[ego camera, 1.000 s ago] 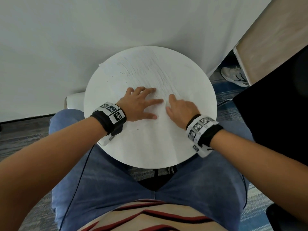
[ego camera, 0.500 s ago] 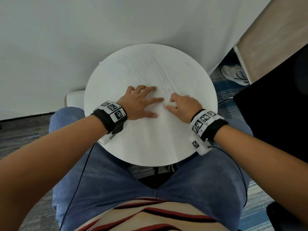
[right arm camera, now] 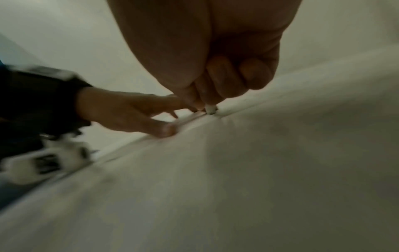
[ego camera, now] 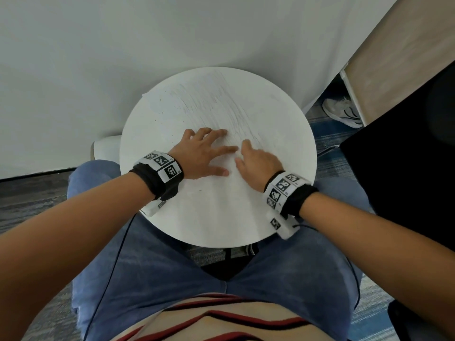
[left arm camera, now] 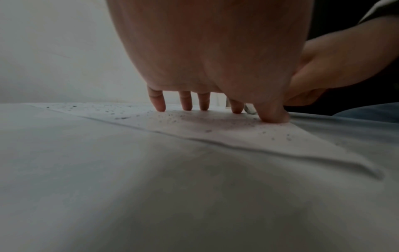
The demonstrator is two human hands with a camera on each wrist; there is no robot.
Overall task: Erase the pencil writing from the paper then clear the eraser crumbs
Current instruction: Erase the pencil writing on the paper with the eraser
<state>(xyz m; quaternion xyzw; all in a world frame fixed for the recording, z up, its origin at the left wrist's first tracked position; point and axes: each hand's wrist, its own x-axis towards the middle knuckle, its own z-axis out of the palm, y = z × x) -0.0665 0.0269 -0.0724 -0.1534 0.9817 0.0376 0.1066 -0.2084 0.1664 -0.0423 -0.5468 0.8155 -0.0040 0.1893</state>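
Observation:
A white sheet of paper (ego camera: 211, 107) with faint pencil strokes lies on the round white table (ego camera: 290, 173). My left hand (ego camera: 204, 153) presses flat on the paper with its fingers spread. In the left wrist view the fingertips (left arm camera: 159, 105) stand on the paper (left arm camera: 237, 136) among dark eraser crumbs (left arm camera: 172, 119). My right hand (ego camera: 256, 161) sits just right of the left. In the right wrist view it pinches a small white eraser (right arm camera: 211, 109) whose tip touches the paper. The eraser is hidden under the hand in the head view.
The table stands over my lap against a white wall. A dark panel (ego camera: 406, 168) rises at the right, with a white shoe (ego camera: 342, 112) on the floor behind it. A white stool edge (ego camera: 105, 146) shows left of the table.
My right hand has slid back and forth over the paper beside the left hand, ending slightly further up. The left hand has stayed pressed in place.

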